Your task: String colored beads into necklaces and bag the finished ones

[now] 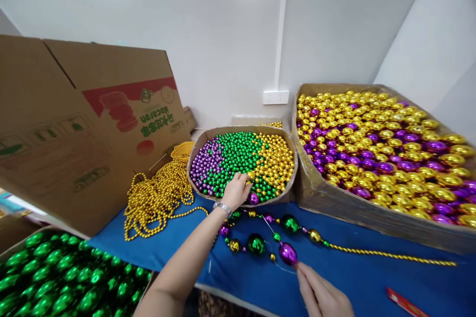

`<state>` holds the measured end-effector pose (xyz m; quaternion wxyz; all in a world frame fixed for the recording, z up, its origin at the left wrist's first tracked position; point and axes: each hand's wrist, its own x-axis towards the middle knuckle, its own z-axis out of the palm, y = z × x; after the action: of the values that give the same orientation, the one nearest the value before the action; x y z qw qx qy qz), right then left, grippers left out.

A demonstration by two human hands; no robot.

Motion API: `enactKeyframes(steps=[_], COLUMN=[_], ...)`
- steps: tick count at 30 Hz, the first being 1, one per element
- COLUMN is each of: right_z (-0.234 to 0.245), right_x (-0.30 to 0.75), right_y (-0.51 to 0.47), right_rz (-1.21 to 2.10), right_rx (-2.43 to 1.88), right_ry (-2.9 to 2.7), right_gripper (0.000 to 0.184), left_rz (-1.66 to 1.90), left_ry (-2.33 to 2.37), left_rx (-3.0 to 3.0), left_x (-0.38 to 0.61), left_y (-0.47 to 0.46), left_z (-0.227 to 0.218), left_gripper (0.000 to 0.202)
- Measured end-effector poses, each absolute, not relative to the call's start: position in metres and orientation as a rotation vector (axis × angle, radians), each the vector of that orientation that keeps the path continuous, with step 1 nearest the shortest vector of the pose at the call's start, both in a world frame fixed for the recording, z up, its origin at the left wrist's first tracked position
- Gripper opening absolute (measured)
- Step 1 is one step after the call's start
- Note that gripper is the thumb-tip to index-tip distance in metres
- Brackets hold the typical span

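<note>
My left hand (237,190), with a band on its wrist, reaches into a box of small round beads (238,156) in purple, green and gold. Its fingers are curled down among the beads; what they pinch is partly hidden. My right hand (323,290) is closed at the near end of a thin beading needle (268,225), its fingertips against a large purple bead (288,253). A small green bead (277,237) also sits on the needle. Clear thread (284,270) loops beside it. A string of mixed beads (256,243) lies just beyond on the blue cloth.
A large box of gold and purple oval beads (372,153) stands at right. Gold bead chains (159,198) are heaped at left before a cardboard box (92,133). Green beads (67,277) fill a lower-left box. A red item (405,302) lies on the blue cloth (357,277).
</note>
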<state>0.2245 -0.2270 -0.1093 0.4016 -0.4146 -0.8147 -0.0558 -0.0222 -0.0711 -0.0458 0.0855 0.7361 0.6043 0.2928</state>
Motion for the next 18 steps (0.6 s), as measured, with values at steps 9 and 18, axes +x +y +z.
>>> enactKeyframes(steps=[9, 18], right_z=[-0.108, -0.104], right_x=[0.223, 0.226], right_y=[-0.227, -0.231], right_rz=[-0.065, -0.027], right_rx=[-1.051, -1.08], right_ry=[-2.014, -2.043], right_gripper=[0.028, 0.03], left_rz=[1.203, 1.159], left_ry=[0.837, 0.774], left_rx=[0.952, 0.941], left_x=[-0.016, -0.009], left_y=[-0.14, -0.157], left_z=[-0.032, -0.028], left_gripper=[0.025, 0.023])
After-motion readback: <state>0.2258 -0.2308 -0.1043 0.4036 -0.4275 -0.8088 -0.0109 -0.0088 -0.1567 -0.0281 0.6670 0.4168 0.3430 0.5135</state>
